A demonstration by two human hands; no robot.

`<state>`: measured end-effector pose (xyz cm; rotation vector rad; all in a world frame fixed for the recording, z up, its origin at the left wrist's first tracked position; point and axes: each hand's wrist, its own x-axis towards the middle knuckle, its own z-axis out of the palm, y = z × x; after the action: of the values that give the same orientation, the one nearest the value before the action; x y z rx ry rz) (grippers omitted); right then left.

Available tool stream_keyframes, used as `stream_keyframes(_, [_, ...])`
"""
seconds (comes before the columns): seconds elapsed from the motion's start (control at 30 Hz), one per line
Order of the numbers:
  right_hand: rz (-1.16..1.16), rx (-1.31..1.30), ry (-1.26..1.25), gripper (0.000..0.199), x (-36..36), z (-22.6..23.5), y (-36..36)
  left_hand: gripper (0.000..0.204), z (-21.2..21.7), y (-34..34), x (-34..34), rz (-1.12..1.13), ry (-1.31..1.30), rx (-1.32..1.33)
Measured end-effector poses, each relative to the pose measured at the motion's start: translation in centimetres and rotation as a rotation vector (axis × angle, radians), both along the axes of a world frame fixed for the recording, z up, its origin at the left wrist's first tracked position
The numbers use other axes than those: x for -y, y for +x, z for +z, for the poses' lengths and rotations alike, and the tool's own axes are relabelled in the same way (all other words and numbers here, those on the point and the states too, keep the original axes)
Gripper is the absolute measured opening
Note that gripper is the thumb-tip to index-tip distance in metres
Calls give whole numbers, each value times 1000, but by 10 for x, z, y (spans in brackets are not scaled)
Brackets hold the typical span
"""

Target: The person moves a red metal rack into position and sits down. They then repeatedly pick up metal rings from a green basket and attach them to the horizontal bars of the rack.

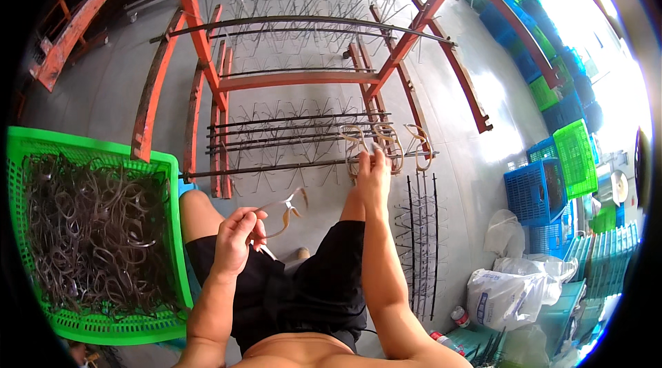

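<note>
My left hand [238,238] is closed in a pinch on a pale, thin curved piece that looks like a glasses frame [295,212], held above my lap. Further forward, my right hand [374,178] is closed at a black hook bar [303,165], its fingertips on one of the similar tan curved frames [394,146] there. Another frame [352,135] hangs just left of those fingers, and one more [422,147] is near the bar's right end. What exactly the right fingertips grip is partly hidden. To my left, a green basket [103,335] holds a heap of dark, glossy frames [96,237].
An orange metal rack [296,80] stands ahead, carrying several wire-hook bars [289,20]. More hook bars [422,244] lie on the floor right of my legs. On the right are a white plastic bag [507,295], a blue crate [534,192] and a green crate [574,159].
</note>
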<state>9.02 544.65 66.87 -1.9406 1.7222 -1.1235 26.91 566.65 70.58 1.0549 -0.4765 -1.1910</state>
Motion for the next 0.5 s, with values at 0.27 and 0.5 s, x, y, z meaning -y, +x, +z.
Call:
stream_keyframes(0.27, [1347, 571, 640, 23, -77, 37, 10, 25, -1, 15, 10, -60, -109, -289])
stream_keyframes(0.5, [369, 1023, 451, 18, -54, -5, 53, 30, -18, 64, -1, 597, 177, 815])
